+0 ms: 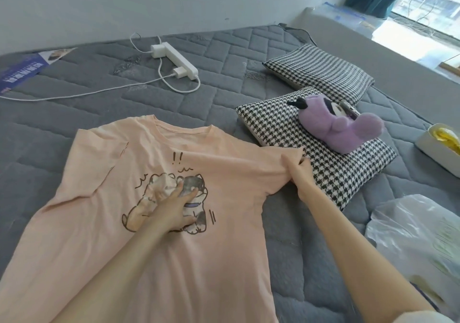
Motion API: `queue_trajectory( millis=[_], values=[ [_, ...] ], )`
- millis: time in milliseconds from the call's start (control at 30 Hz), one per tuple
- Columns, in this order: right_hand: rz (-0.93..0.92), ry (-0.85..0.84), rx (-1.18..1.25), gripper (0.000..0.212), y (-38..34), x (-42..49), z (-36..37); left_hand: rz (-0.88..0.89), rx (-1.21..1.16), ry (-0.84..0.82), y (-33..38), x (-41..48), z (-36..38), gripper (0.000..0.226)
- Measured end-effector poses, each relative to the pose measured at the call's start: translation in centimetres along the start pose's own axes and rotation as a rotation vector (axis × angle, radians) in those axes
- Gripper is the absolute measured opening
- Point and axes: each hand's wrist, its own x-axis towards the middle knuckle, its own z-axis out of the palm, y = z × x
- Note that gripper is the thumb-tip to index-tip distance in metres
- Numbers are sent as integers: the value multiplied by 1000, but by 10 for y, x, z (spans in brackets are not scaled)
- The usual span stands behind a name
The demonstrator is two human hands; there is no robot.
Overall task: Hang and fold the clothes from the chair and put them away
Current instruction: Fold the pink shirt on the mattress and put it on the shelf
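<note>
A pale pink T-shirt [129, 163] with a cartoon cat print lies spread face up on the grey quilted mattress [224, 56]. My left hand [171, 208] presses flat on the print at the chest, fingers apart. My right hand [300, 173] pinches the hem of the shirt's right sleeve and holds it stretched out toward the nearer cushion. The shirt's left sleeve lies folded in over the body. The chair is out of view.
Two black-and-white houndstooth cushions [321, 74] [278, 123] lie to the right, a purple plush toy [333, 128] on the nearer one. A white power strip [176, 60] with cables sits at the back. A white box [438, 148] and plastic bags [413, 233] are far right.
</note>
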Motion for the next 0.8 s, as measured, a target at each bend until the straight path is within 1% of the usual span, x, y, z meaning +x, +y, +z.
queue_trajectory(
  millis=[100,133,200,267,333,400,433,467,500,567,667,700,767,800],
  values=[
    [54,-43,-183,55,-13,-1,-8,4,5,2,0,0,-1,82],
    [59,-65,-214,50,-16,-1,-10,5,7,0,0,0,-1,82],
    [-8,-91,-236,34,-20,0,-14,4,-3,-5,-1,-1,-1,82],
    [-126,-45,-248,26,-24,-2,-16,7,-12,-8,-3,-1,-1,83],
    [-217,51,-269,19,-25,-6,-16,10,-8,-3,-4,-1,-1,83],
    [-249,107,-309,13,-25,-7,-16,11,5,2,-4,-1,-1,84],
    [-227,104,-327,11,-26,-8,-16,12,14,3,-5,-2,-1,84],
    [-183,85,-329,7,-27,-8,-16,12,22,3,-5,-2,-2,84],
    [-132,59,-311,9,-29,-8,-16,13,28,2,-7,-2,-2,84],
    [-66,20,-207,21,-35,-10,-11,16,31,-9,-8,-3,-4,84],
    [-44,-31,-119,36,-41,-23,13,20,32,-21,-10,-2,-5,84],
    [-28,-92,-93,38,-42,-30,24,21,29,-19,-10,-2,-5,84],
    [2,-288,23,31,-43,-47,48,25,13,-9,-11,-3,-5,82],
    [12,-392,86,32,-43,-53,59,30,7,-1,-12,-4,-5,81]
  ],
)
